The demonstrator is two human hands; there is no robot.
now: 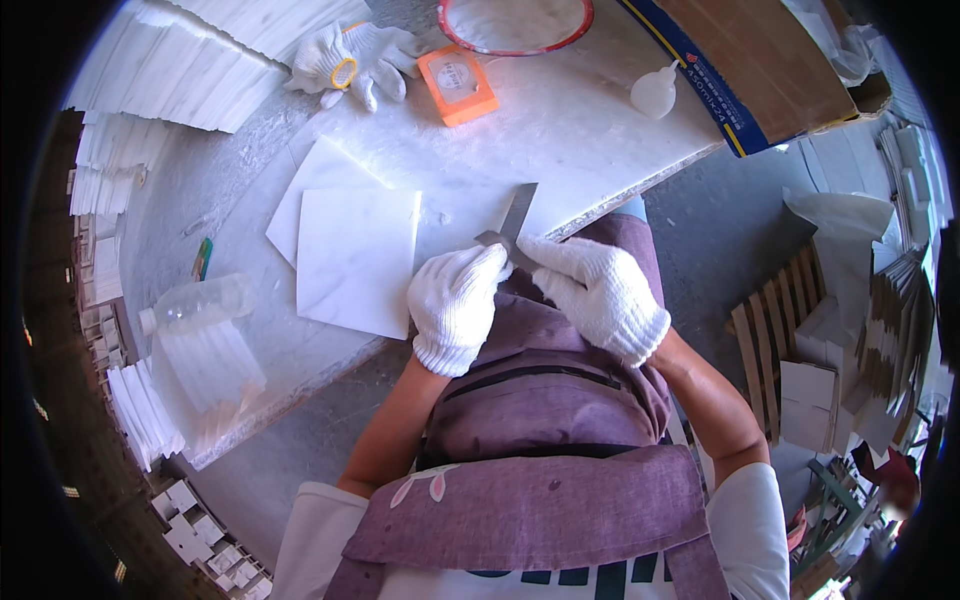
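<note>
Both of my hands wear white knit gloves and meet at the table's near edge. Pinched between the fingertips of my left hand is a flat grey metal square, its longer arm pointing away from me. My right hand closes on its lower end from the other side; the fingers partly hide the corner. To the left of my hands lies a white marble-look tile, overlapping a second tile turned at an angle beneath it.
On the dusty table are an orange box, spare gloves, a red-rimmed round item, a white squeeze bottle and a cardboard carton. Tile stacks stand at left; a wooden pallet is at right.
</note>
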